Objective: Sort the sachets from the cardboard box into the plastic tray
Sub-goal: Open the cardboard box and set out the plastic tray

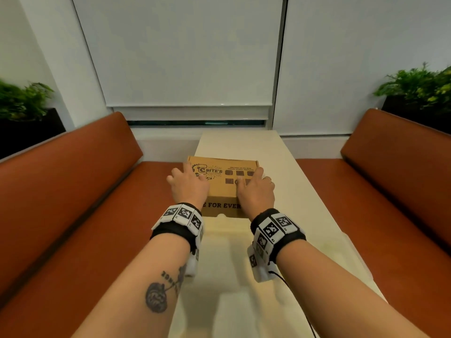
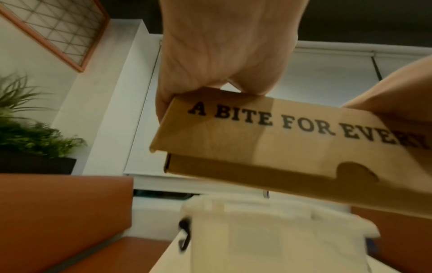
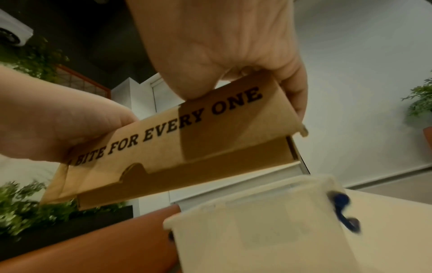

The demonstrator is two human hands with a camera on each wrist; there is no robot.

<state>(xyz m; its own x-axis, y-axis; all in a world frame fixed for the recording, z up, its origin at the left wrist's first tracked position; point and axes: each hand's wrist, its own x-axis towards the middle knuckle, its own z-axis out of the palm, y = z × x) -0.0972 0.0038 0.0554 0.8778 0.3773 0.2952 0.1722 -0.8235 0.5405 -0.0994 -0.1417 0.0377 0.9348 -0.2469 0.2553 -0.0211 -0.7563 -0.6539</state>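
Observation:
A brown cardboard box (image 1: 223, 191) printed "A BITE FOR EVERY ONE" lies across the middle of a narrow cream table (image 1: 307, 191). My left hand (image 1: 189, 184) grips the lid's left front corner, and my right hand (image 1: 255, 189) grips the right front corner. In the left wrist view the lid's front flap (image 2: 268, 144) stands slightly off the base, with my left hand (image 2: 222, 55) curled over its edge. In the right wrist view my right hand (image 3: 222, 46) pinches the same flap (image 3: 187, 147). No sachets show. Faint outlines of a pale translucent tray (image 1: 244, 296) lie on the near table.
Orange-brown bench seats (image 1: 85, 215) flank the table on both sides. Potted plants (image 1: 22, 101) stand behind each bench back. White roller blinds (image 1: 188, 57) cover the window beyond the table's far end.

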